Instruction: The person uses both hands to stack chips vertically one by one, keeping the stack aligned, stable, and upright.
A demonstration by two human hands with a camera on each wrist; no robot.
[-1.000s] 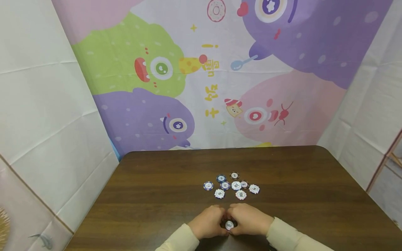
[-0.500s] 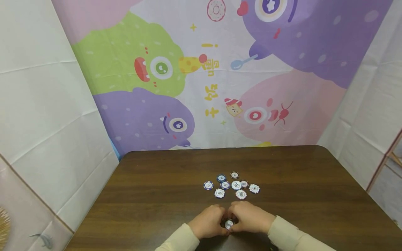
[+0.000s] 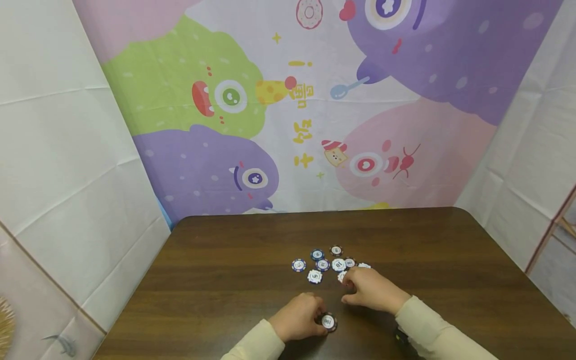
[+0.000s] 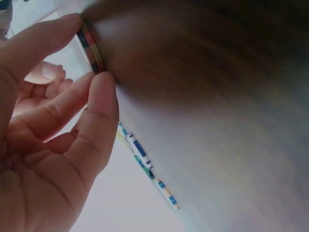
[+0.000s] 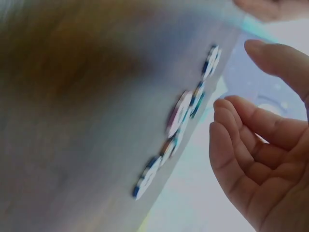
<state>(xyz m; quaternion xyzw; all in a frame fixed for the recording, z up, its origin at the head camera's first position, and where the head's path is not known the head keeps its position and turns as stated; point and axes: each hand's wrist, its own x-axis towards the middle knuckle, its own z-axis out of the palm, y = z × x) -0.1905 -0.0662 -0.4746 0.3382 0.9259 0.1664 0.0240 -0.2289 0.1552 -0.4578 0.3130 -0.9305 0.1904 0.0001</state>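
The left hand (image 3: 299,318) pinches the rim of a round, black-edged poker chip with a white face (image 3: 328,322), thumb on the near side and fingertips opposite, at the near part of the dark brown, wood-grain table (image 3: 216,280). From the left wrist, the edge seems to show 2 layers, so 2 chips may be stacked there. The right hand (image 3: 373,289) holds nothing, thumb apart from its loosely curved fingers; it partly covers a white chip with reddish edge marks (image 3: 342,276), though contact cannot be told. Beyond lie more chips, among them a white, round chip marked 10 (image 3: 339,265). The pinched chip should be light, rigid and hard to break, with smooth faces that could slide; hold it best by opposite points of its rim, pressing evenly so any 2 layers stay aligned.
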